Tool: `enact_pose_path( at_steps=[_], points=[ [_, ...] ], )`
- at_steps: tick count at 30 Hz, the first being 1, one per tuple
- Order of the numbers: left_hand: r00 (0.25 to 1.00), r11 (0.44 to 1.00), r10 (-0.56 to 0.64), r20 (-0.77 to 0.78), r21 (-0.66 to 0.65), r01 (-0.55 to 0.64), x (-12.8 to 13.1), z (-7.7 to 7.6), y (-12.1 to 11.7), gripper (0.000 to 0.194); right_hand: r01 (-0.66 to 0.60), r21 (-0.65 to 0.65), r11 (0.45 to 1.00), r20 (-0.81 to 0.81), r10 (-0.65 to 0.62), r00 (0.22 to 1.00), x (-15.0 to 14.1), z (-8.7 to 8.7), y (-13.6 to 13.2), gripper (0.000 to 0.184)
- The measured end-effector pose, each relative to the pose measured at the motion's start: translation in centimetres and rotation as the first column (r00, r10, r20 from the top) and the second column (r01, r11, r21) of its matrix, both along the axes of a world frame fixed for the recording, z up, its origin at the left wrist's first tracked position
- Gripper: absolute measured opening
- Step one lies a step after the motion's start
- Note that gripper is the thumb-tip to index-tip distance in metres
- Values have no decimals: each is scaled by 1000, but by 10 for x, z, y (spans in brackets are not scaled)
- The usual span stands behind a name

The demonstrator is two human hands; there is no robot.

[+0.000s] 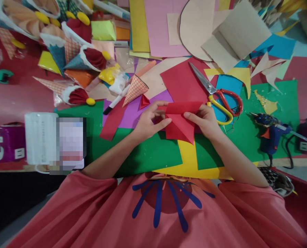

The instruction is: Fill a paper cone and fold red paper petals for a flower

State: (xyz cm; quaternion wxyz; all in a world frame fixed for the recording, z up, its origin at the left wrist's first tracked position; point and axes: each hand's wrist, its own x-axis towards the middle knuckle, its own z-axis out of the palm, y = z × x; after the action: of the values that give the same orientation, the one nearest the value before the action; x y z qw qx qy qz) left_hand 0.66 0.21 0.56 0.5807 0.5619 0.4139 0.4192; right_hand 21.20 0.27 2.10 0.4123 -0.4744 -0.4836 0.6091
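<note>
Between my two hands is a piece of folded red paper [180,125], with a flap across its top and a creased, pointed lower part. My left hand [153,119] pinches its left edge between thumb and fingers. On the other side, my right hand [203,119] grips the paper with the thumb on top of the flap and the fingers behind. Just left of my left hand lie a small folded red paper piece [144,102] and an orange checkered paper cone [136,88]. Open-bladed scissors [212,91] with red and yellow handles rest close to my right hand.
Green sheets [143,151] cover the table's front. A blue glue gun [272,137] stands at right. At left are a face mask [41,137] and a phone [71,144]. Several decorated paper cones [88,58] crowd the back left; coloured paper [166,31] and a marker [114,103] lie behind.
</note>
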Motion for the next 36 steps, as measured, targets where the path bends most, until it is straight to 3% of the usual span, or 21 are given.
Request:
enact_pose_path(
  at_steps=[6, 11, 15, 19, 22, 26, 32, 34, 36],
  points=[
    [995, 998, 49, -90, 41, -45, -1, 4, -1, 45, 40, -26, 999, 11, -40, 999, 4, -7, 0, 20],
    [992, 988, 94, -85, 133, -82, 1, 7, -4, 50, 70, -122, 990, -57, -77, 995, 2, -11, -1, 16],
    [995, 986, 79, -64, 154, -68, 0, 2, -4, 44, 71, -198, 978, -120, -96, 988, 1, -11, 0, 15],
    [998, 981, 58, -23, 185, -53, 0, -5, -4, 49, 73, -214, 974, -117, -100, 988, 1, -9, 0, 19],
    [998, 982, 38, -45, 184, -29, -1, -7, -4, 42, 62, -212, 975, -98, -84, 992, 1, -6, -1, 21],
    [992, 991, -105, -74, 76, 110, -2, -1, -3, 31, 47, -141, 989, -7, -48, 999, -1, -4, -1, 24],
    [994, 994, -107, -15, 2, 107, -2, 3, 1, 35, -83, 74, 994, 240, 63, 969, 7, 10, 6, 31],
    [995, 995, -98, -2, -33, 98, -3, 4, 2, 37, -104, 204, 973, 425, 7, 905, 17, 22, 9, 29],
    [996, 995, -86, 14, -54, 86, -4, 6, 3, 39, -202, 295, 934, 656, -44, 754, 32, 37, 10, 32]
  ],
)
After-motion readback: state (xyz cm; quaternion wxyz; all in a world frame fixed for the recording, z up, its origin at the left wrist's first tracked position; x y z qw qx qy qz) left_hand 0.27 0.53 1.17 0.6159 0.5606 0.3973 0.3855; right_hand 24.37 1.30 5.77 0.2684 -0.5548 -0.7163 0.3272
